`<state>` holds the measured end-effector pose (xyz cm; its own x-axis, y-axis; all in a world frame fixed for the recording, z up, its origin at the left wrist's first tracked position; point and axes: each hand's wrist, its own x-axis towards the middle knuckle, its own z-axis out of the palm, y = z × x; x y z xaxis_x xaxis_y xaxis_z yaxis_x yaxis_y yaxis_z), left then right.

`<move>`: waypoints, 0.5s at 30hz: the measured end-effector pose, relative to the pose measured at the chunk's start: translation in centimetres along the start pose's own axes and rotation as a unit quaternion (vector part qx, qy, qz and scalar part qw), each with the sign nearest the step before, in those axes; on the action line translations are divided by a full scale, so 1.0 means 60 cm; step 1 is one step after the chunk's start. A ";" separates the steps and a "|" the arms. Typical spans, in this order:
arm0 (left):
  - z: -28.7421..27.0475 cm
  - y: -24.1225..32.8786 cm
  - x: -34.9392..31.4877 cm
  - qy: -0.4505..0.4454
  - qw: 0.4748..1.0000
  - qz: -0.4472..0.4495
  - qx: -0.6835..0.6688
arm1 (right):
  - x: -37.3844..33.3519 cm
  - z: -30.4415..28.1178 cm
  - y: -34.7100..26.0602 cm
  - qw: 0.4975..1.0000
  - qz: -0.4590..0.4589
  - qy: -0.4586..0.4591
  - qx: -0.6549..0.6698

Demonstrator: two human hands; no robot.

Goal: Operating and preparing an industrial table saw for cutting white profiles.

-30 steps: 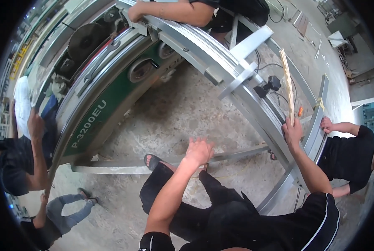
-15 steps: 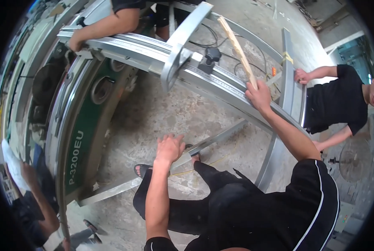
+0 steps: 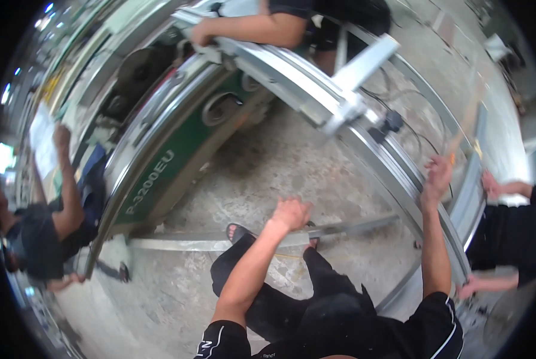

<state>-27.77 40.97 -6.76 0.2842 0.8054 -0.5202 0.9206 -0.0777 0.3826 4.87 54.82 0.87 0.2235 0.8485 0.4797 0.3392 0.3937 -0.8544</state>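
Note:
My right hand [image 3: 437,181] grips the lower end of a thin, pale wooden stick [image 3: 467,127], which slants up and away and is smeared by motion. That hand is over the silver fence rail [image 3: 394,157] of a panel saw; I cannot tell whether it touches the rail. A black clamp knob [image 3: 392,121] and a silver crossbar [image 3: 364,64] sit farther up the rail. My left hand [image 3: 291,213] hangs in the air above the concrete floor, holding nothing, its fingers loosely apart.
The green machine body [image 3: 154,182] stands at left. A metal beam [image 3: 184,244] crosses low by my feet. One person's hand [image 3: 202,33] rests on the rail's far end. Another person's hands [image 3: 491,184] are at the frame on the right. At left, a person holds a white sheet [image 3: 42,137].
The view has swung left, so the machine and rail appear farther right. My right hand still holds the stick, now at the picture's right side. My left hand remains in the air.

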 end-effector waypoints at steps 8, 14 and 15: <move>-0.002 -0.017 -0.013 0.049 0.998 -0.018 -0.043 | 0.059 0.165 -0.127 0.980 -0.085 -0.020 0.178; -0.005 -0.029 -0.024 0.011 0.997 -0.061 -0.044 | 0.137 0.187 0.094 0.987 -0.098 0.116 0.048; -0.014 -0.002 0.016 0.023 0.999 -0.013 -0.039 | 0.239 0.032 0.241 0.972 -0.196 0.059 -0.118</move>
<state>-27.82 42.23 -6.68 0.2454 0.8327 -0.4964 0.9039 -0.0114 0.4277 11.22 73.36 -4.99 0.1342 0.5974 0.7906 0.6159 0.5747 -0.5388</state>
